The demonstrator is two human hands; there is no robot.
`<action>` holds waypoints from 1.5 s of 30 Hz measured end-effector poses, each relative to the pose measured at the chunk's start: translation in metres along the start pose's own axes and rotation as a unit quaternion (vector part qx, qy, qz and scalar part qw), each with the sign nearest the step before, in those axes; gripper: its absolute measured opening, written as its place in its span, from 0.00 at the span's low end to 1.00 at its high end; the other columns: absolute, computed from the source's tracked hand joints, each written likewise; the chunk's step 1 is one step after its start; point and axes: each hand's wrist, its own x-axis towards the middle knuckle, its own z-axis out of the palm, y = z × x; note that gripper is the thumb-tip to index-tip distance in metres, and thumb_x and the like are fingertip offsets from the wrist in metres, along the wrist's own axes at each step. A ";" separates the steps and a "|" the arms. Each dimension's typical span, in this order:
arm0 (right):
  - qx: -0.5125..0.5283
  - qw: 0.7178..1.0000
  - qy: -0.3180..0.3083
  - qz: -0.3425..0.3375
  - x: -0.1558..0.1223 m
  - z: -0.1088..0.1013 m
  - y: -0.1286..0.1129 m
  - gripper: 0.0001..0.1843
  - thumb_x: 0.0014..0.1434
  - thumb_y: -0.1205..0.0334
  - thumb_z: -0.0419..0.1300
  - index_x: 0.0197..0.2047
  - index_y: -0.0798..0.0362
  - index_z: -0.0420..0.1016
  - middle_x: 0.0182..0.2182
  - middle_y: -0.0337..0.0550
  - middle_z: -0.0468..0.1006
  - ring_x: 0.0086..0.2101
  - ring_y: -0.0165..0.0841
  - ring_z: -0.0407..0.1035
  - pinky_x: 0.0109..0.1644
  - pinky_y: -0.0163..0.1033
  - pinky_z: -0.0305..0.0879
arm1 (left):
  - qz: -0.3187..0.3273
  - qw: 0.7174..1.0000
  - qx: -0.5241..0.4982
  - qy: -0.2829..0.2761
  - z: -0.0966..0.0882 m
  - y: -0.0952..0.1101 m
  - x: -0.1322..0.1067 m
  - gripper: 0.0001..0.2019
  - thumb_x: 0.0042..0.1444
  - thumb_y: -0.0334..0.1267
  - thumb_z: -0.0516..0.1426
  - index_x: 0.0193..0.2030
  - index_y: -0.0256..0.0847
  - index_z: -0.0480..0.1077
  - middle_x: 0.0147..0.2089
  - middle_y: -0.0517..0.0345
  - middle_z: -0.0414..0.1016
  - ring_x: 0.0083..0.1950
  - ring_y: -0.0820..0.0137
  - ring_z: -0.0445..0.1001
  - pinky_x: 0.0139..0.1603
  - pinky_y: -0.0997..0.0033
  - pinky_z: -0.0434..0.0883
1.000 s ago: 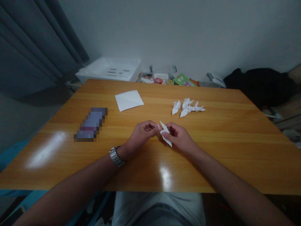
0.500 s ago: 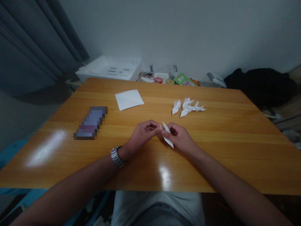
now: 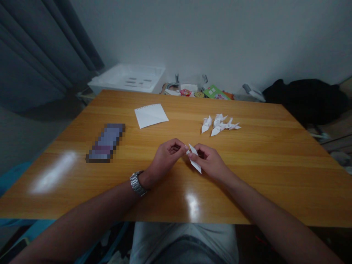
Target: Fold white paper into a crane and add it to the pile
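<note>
The flat white sheet (image 3: 151, 116) lay on the wooden surface (image 3: 261, 176), its far edge perforated. Nearer you and to the right of that sheet was the folded paper (image 3: 195, 167), slim and tilted between your two hands. Your right grip (image 3: 211, 161) was clamped on it, thumb on the near face; the paper hid the ends of your other fingers. Your left grip (image 3: 169, 156) had thumb and forefinger brought together on the paper's left edge, where only a sliver of white showed; how much they pinched was hard to make out. Its remaining fingers were curled and partly covered by the thumb. You wore a metal watch (image 3: 137, 183) on the left wrist, and both forearms ran out of view.

To the right of the sheet sat a cluster of folded paper figures (image 3: 218, 128), overlapping so that you could not count them surely. To the sheet's left and nearer you lay a dark rectangular device (image 3: 106, 142), its detail lost to coarse pixelation. Beyond the sheet, off the surface, stood a white tray (image 3: 123, 86); farther right than the sheet, a green item (image 3: 216, 92) was partly cut off by the surface's far edge, and a black heap (image 3: 305, 95) was too dark to identify.
</note>
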 end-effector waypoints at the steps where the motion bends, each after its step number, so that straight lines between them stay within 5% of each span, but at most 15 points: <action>1: 0.001 1.000 0.002 -0.002 0.000 0.000 0.000 0.19 0.62 0.44 0.64 0.32 0.51 0.70 0.24 0.35 0.69 0.24 0.29 0.61 0.26 0.35 0.55 | 0.001 1.000 0.007 0.007 0.001 0.001 -0.001 0.14 0.60 0.48 0.62 0.34 0.39 0.72 0.33 0.56 0.78 0.34 0.71 0.75 0.37 0.71 0.73; 5: -0.015 1.000 0.021 -0.001 0.001 0.001 -0.001 0.19 0.61 0.43 0.64 0.33 0.51 0.72 0.25 0.36 0.69 0.25 0.30 0.62 0.27 0.35 0.56 | 0.006 1.000 0.018 0.023 0.002 0.000 -0.002 0.13 0.60 0.47 0.63 0.35 0.38 0.73 0.35 0.55 0.79 0.36 0.70 0.77 0.40 0.70 0.74; 10: -0.014 0.999 0.032 -0.001 0.002 0.000 -0.002 0.20 0.61 0.43 0.64 0.36 0.53 0.75 0.26 0.38 0.72 0.26 0.30 0.63 0.28 0.35 0.57 | 0.019 0.999 -0.024 -0.023 0.001 -0.009 0.002 0.14 0.58 0.46 0.64 0.41 0.37 0.75 0.41 0.52 0.81 0.42 0.67 0.79 0.46 0.68 0.76; 21: -0.013 1.000 0.001 -0.003 0.002 0.002 0.000 0.22 0.63 0.42 0.62 0.33 0.54 0.73 0.26 0.38 0.72 0.27 0.30 0.64 0.30 0.35 0.58 | 0.042 0.997 0.070 -0.016 -0.002 -0.004 0.001 0.13 0.62 0.46 0.61 0.36 0.38 0.75 0.36 0.56 0.80 0.38 0.70 0.77 0.39 0.73 0.73; 29: -0.044 0.999 -0.005 -0.010 0.001 0.000 0.002 0.20 0.65 0.44 0.61 0.37 0.54 0.75 0.27 0.38 0.72 0.27 0.30 0.63 0.30 0.35 0.57 | 0.019 0.999 -0.029 -0.035 -0.001 0.001 0.001 0.13 0.61 0.46 0.63 0.35 0.36 0.74 0.34 0.55 0.80 0.36 0.70 0.77 0.39 0.72 0.73; 38: 0.199 0.977 -0.048 0.067 0.000 0.001 -0.001 0.20 0.61 0.45 0.66 0.42 0.54 0.76 0.27 0.38 0.76 0.25 0.27 0.66 0.28 0.34 0.59 | 0.034 0.995 -0.085 -0.040 -0.003 0.002 0.004 0.11 0.61 0.42 0.63 0.45 0.38 0.74 0.44 0.52 0.80 0.44 0.68 0.78 0.49 0.67 0.74; 45: 0.302 0.946 -0.084 0.081 0.000 0.002 0.000 0.15 0.60 0.51 0.69 0.41 0.54 0.76 0.26 0.38 0.77 0.24 0.27 0.69 0.29 0.33 0.61 | 0.033 0.992 -0.112 -0.053 -0.003 0.002 0.003 0.08 0.61 0.40 0.63 0.42 0.38 0.73 0.43 0.53 0.78 0.46 0.69 0.77 0.51 0.67 0.73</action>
